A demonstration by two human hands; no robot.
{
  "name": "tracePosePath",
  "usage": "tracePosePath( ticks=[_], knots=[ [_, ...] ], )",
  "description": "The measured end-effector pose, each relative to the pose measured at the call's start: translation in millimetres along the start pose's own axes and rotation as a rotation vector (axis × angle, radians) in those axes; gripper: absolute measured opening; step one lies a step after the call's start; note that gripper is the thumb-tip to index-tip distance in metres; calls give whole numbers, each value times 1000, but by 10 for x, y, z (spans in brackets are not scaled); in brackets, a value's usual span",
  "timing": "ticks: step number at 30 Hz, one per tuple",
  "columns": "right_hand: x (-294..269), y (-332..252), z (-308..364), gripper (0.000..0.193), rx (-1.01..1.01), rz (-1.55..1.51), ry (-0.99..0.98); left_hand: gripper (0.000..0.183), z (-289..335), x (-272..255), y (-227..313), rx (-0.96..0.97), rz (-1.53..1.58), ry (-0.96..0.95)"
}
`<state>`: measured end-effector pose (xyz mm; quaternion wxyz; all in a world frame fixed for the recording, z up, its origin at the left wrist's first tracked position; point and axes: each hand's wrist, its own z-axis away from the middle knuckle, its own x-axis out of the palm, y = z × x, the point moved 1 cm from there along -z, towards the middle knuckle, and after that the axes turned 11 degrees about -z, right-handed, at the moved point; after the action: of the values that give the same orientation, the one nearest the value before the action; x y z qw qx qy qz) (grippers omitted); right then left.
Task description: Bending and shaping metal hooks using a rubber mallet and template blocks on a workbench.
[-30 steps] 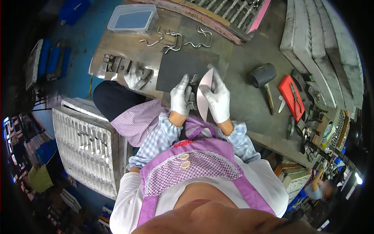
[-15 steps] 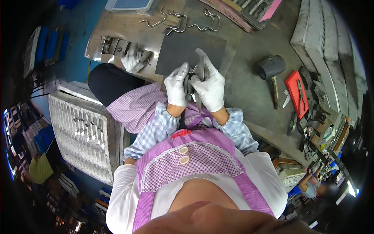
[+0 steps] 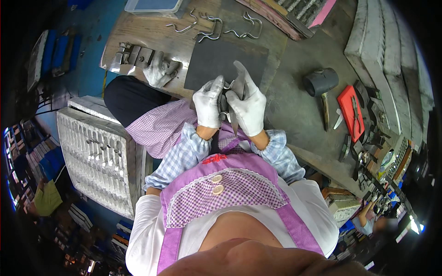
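Observation:
My left hand (image 3: pixel 207 105), in a white glove, closes round a small dark part with shiny curved wire ends, mostly hidden by its fingers. Facing it, my gloved right hand (image 3: pixel 249 105) pinches a thin grey metal strip (image 3: pixel 238 86) between thumb and fingers. This strip stands on edge against the part, its pointed lower end showing below my right thumb. Both hands are close together over the near edge of a dark square mat (image 3: pixel 225 60). Whether the strip and the part are joined cannot be made out.
Bent metal wire hooks (image 3: pixel 209 28) lie beyond the mat. A crumpled glove (image 3: pixel 159 70) and a metal fixture (image 3: pixel 138 56) are at left. To the right are a black mallet (image 3: pixel 321 82) and a red tray (image 3: pixel 351 112) with pliers. A grey rack (image 3: pixel 94 154) stands left.
The strip and my right fingertips have tilted and shifted slightly. My left hand keeps its hold, almost in the same place.

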<state>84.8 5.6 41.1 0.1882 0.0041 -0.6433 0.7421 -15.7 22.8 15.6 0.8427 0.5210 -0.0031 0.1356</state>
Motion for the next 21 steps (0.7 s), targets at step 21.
tracePosePath(
  ticks=[21],
  knots=[
    [-696,330,-284,74,-60,1080,-48,13,-2034,353,675,1212,-1721,-550]
  ],
)
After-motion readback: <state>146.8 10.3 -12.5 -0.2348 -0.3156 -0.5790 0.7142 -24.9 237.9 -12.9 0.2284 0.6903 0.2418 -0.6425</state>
